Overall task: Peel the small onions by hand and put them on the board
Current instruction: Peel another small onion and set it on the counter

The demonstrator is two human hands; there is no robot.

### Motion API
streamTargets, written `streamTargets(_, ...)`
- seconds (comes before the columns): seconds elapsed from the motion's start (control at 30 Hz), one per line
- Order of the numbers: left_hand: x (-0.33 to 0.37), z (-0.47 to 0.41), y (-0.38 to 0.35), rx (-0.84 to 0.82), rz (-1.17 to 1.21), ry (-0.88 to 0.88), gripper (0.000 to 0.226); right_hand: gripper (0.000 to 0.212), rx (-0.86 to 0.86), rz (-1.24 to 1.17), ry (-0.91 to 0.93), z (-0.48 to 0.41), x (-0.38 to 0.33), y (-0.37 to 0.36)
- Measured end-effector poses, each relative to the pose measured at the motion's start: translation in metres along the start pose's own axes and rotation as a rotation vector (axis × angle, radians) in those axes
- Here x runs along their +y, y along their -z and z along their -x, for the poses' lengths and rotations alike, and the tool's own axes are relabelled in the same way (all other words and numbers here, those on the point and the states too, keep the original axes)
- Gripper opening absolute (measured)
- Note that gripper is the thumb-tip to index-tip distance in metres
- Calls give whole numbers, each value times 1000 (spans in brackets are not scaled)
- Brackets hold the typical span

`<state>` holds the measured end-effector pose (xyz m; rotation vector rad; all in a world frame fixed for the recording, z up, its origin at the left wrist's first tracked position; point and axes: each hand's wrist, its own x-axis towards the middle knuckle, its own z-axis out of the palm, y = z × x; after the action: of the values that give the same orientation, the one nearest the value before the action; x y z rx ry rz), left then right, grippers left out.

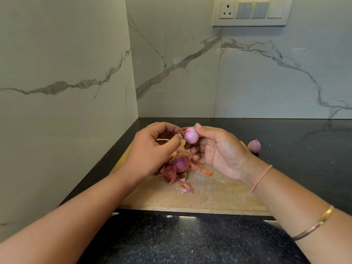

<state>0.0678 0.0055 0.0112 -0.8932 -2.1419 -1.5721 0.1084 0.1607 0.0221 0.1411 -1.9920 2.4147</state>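
My right hand (215, 149) holds a small, pale pink, mostly peeled onion (191, 135) between thumb and fingertips, above the far part of the wooden board (209, 197). My left hand (152, 149) pinches a scrap of dark skin at the onion's left end. Under my hands a darker purple onion (179, 163) lies on the board among loose reddish skins (177, 178). Another small onion (254, 145) lies on the black counter just past the board's right far corner.
The board sits on a black speckled counter (190, 241) in a corner of grey-veined marble walls. A switch panel with a socket (251, 11) hangs on the back wall. Bare counter stretches to the right of the board.
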Motion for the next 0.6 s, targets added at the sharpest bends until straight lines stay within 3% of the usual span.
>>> streamTargets(0.6, 1, 1, -5, 33, 100, 62, 15, 20, -65, 44, 139, 0, 8, 1)
